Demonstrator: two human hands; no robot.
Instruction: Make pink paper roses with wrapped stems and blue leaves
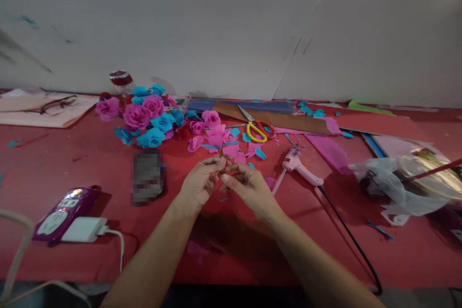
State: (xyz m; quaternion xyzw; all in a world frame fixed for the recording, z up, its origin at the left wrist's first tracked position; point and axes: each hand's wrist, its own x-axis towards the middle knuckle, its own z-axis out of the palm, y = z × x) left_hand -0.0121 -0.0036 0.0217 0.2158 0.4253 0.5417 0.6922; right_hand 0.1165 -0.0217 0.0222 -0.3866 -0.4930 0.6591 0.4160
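My left hand point(202, 178) and my right hand point(249, 184) meet over the middle of the red table, fingertips pinched close together. Between them is a small brown piece point(224, 167), mostly hidden by the fingers; its exact kind I cannot make out. Just beyond the fingers lie loose pink petals point(218, 135) and blue paper scraps point(260, 153). Scissors point(257, 131) with a yellow and an orange handle rest behind them. A pink glue gun point(302, 167) lies to the right of my right hand. Pink and blue paper roses point(151, 115) are bunched at the back left.
A dark phone point(147, 178) lies left of my hands, near a purple power strip point(67, 214) with a white charger point(83, 229). Brown paper point(277, 118) stretches along the back. A plastic bag point(407, 192) sits at right. The glue gun's black cord point(348, 236) runs toward the front edge.
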